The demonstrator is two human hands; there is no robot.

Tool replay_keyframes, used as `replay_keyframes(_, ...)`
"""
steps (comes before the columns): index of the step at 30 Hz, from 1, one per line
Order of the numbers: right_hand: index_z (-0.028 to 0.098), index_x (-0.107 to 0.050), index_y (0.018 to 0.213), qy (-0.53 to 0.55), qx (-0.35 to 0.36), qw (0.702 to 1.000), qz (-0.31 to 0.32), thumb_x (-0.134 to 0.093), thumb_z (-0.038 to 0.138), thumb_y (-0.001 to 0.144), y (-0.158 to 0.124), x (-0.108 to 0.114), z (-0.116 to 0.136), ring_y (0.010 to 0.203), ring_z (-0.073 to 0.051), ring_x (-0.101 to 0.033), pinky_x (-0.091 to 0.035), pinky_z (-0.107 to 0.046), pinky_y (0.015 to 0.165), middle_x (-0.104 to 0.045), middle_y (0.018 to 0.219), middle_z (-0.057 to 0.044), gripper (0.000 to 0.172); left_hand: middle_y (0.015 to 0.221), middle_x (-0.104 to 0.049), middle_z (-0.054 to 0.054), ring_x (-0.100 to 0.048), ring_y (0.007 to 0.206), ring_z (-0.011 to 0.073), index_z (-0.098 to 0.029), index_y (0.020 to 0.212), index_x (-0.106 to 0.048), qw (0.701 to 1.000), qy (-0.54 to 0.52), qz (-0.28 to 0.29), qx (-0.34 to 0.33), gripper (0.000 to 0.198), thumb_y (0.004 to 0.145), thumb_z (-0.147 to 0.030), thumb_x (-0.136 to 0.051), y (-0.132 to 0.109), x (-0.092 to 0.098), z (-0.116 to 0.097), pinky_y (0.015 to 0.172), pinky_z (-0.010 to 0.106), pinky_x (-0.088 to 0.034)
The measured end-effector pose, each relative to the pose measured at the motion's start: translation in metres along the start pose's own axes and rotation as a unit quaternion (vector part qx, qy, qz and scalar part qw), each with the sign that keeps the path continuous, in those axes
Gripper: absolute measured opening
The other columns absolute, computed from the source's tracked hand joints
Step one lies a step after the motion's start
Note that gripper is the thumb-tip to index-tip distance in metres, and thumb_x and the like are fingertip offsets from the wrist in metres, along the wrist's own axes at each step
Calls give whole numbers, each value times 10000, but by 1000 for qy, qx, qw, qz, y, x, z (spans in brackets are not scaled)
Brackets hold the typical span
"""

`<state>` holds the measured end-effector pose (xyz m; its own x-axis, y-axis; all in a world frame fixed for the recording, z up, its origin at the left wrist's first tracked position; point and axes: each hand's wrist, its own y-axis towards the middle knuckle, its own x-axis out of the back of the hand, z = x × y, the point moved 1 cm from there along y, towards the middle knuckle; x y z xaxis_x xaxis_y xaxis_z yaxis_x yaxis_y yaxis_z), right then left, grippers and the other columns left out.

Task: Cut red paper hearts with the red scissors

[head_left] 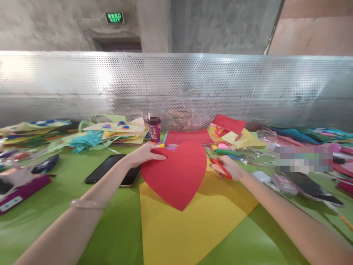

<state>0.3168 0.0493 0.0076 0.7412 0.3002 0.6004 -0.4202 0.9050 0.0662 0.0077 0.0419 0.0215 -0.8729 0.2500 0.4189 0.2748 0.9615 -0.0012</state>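
A large red paper heart (pixel 176 176) is held up over a yellow sheet (pixel 176 228) that lies on the green table. My left hand (pixel 145 154) pinches the heart at its upper left lobe, thumb on the front face. Just right of the heart, my right hand (pixel 227 167) is closed round the orange-red handles of a pair of scissors (pixel 222 168). The blades point up and left, close to the heart's right edge, and are partly hidden.
A black phone (pixel 106 169) lies left of the heart, under my left forearm. Behind stand a lidded purple cup (pixel 154 130), red sheets (pixel 189 137) and paper scraps. Right are a white case (pixel 261 176) and another phone (pixel 314 187). A perforated metal panel (pixel 220 81) backs the table.
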Motion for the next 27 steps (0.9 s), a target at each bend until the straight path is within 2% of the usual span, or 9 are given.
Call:
replay_keyframes(16, 203, -356, 551, 10, -6, 1000, 1, -537, 299, 692, 2, -4, -2, 373, -98, -445, -386, -233, 410, -397, 452, 67, 248, 954, -690, 71, -647, 826, 261, -199, 958, -683, 1000, -2, -1, 4, 396, 621, -407, -696, 0, 0, 2, 703, 334, -525)
replay_keyframes(27, 209, -363, 592, 35, -23, 999, 6, -498, 326, 704, 4, -6, -8, 385, -107, -451, -403, -253, 429, -385, 484, 68, 210, 933, -697, 55, -643, 846, 263, -193, 944, -686, 998, -57, 24, 10, 384, 602, -365, -720, -1, -5, -1, 737, 347, -524)
